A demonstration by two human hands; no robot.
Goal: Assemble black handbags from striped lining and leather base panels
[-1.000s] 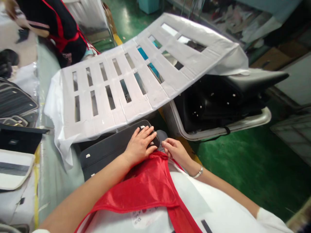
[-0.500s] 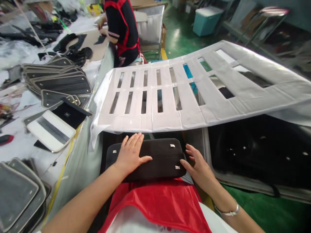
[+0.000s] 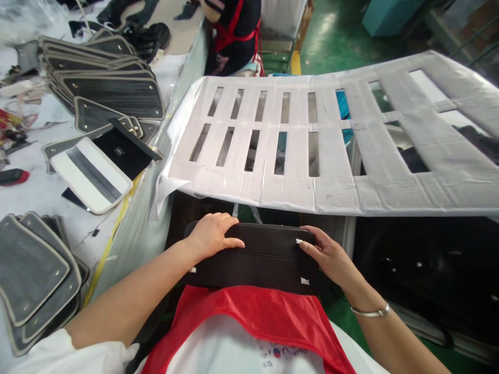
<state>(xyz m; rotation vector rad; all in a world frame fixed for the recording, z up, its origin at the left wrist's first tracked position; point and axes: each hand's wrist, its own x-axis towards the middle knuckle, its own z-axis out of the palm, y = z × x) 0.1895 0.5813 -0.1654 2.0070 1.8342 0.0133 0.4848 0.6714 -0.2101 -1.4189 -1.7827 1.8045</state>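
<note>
A black leather-like panel (image 3: 259,265) with rounded corners and a stitched seam is tilted up in front of my red apron (image 3: 249,306). Small white tabs (image 3: 304,281) stick to it near its corners. Over its far edge, towards the left, my left hand (image 3: 213,236) is closed, thumb on the face and fingers behind. At the right corner my right hand (image 3: 331,257) grips the panel, its thumb beside a white tab and its fingers hooked over the edge. The panel's lower edge is hidden behind the apron.
A white slotted board (image 3: 280,192) spans the space ahead. On the left table (image 3: 140,228) lie stacked grey trimmed panels (image 3: 113,93), another stack (image 3: 31,275) and a white-and-grey piece (image 3: 93,174). Black material (image 3: 421,280) is at right. A co-worker (image 3: 234,31) sits beyond.
My left hand has gone from lying flat on the panel to gripping its far edge. My right hand has closed on the right corner. The panel has tilted up; the view has shifted down.
</note>
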